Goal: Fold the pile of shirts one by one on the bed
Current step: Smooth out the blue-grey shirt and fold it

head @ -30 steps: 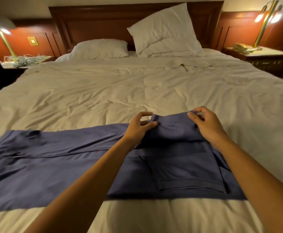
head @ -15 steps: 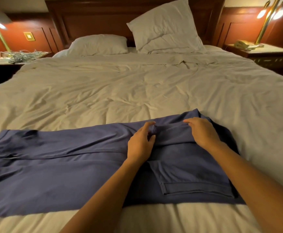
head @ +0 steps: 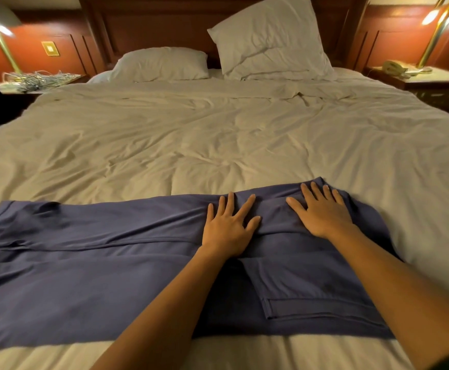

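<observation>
Left hand [head: 227, 228], right hand [head: 322, 212]: both flat, fingers spread, palms down, pressing blue garment [head: 84, 263] near front edge of bed [head: 218, 142].

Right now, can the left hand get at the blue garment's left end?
Probably yes: the left hand lies flat on the blue garment, only cloth between it and that end.
</observation>
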